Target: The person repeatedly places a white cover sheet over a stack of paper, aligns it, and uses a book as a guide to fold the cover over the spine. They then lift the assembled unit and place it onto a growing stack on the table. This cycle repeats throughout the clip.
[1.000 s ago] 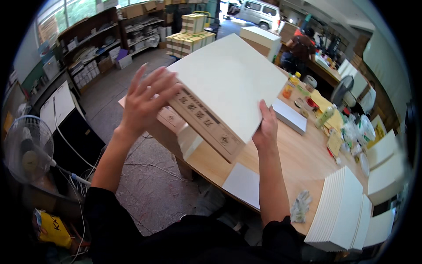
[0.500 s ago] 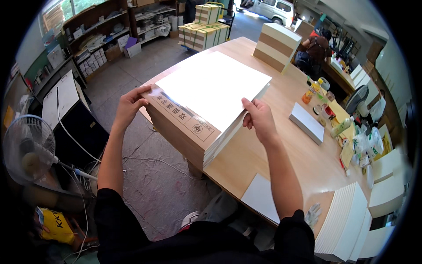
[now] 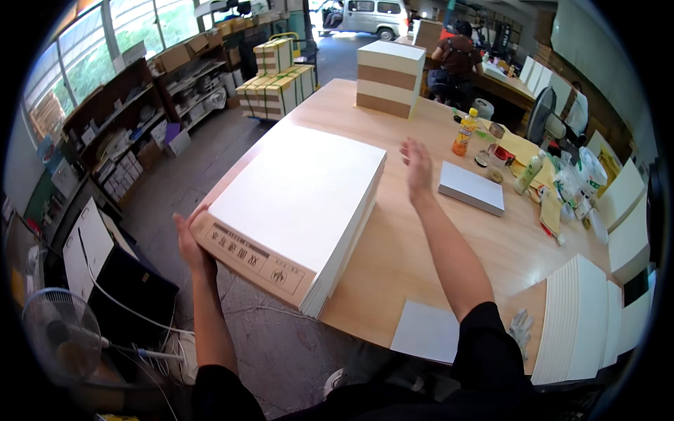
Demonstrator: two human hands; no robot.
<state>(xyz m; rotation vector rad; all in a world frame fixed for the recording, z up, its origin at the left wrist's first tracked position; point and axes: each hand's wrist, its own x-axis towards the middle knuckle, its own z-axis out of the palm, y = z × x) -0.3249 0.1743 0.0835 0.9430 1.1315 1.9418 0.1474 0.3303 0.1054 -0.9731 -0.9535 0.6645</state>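
A thick stack of paper pads with white tops and a brown printed edge band lies on the near left part of the wooden table. My left hand rests against the band's left corner, its fingers stretched upward and the thumb along the edge. Part of that hand is hidden by the stack. To the right of the stack, my right hand hovers with straightened fingers and holds nothing.
A tall white-and-brown block of pads stands at the far end. Rightward are a smaller white stack, an orange drink bottle and clutter. A white sheet lies near the front edge. A person works behind.
My right hand has let go of the stack's right edge and opened beside it. The left hand has shifted down around the corner. The view has tilted up and turned.
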